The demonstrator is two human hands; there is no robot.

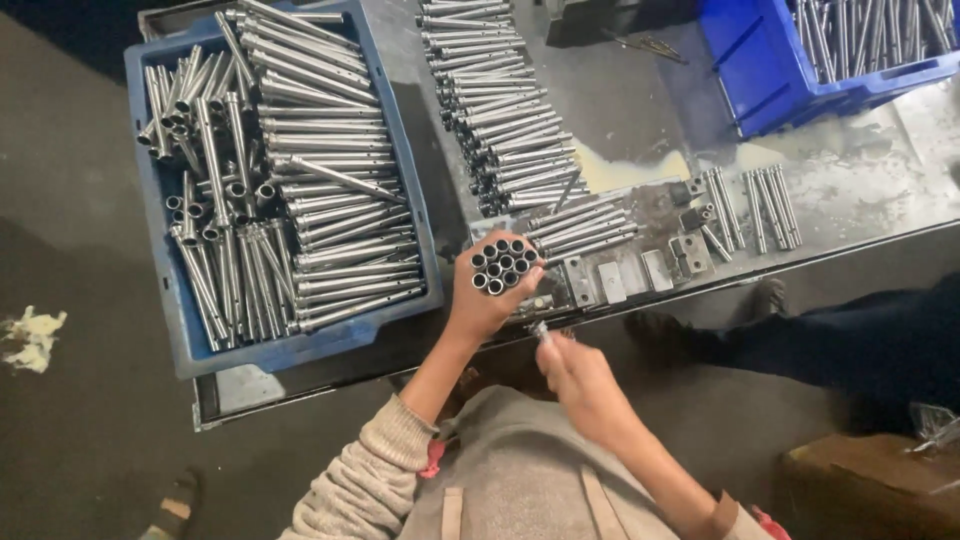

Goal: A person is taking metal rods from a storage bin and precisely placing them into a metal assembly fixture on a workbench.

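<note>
Blue tray (200,345) of metal tubes, blue crate (760,80), brown box (860,485).

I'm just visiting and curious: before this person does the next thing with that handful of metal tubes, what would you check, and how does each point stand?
1. Left hand grips the tube bundle firmly: ok.
2. Tube open ends face up, visible: ok.
3. Right hand holds a small tool: ok; its kind, cannot tell.
4. Tool tip lined up with a tube: not ok, it is beside the bundle.
5. Blue tray of tubes sits beside the left hand: ok.
</note>
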